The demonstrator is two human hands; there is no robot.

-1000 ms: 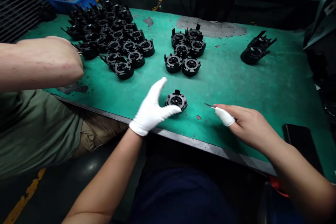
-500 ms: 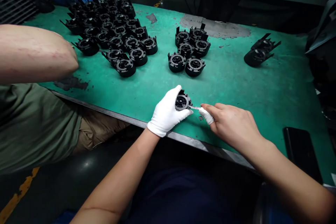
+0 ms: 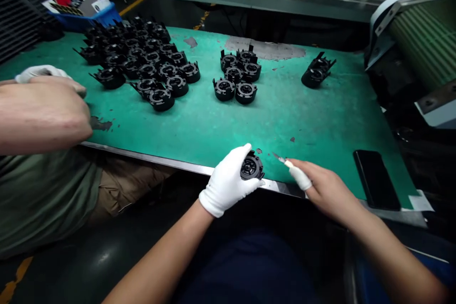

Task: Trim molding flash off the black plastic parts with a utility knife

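Note:
My left hand (image 3: 231, 179), in a white glove, is closed around a round black plastic housing (image 3: 250, 166) at the table's front edge. Its ringed face with a central hub points up toward me. My right hand (image 3: 318, 181), bare but for a white cover on the thumb, pinches a small craft knife (image 3: 281, 157). The blade points left and stands a little apart from the housing. Most of the knife's handle is hidden inside the right hand.
Similar black housings stand in a large group (image 3: 142, 61) at left, a smaller group (image 3: 237, 76) in the middle and a pair (image 3: 317, 73) at right. A black phone (image 3: 376, 179) lies at right. A co-worker's arm (image 3: 42, 114) reaches in from the left, near a blue bin (image 3: 85, 19).
The knife has come away from the housing's rim and my right hand is farther right. The view has tilted up, and the co-worker's gloved hand has come into sight.

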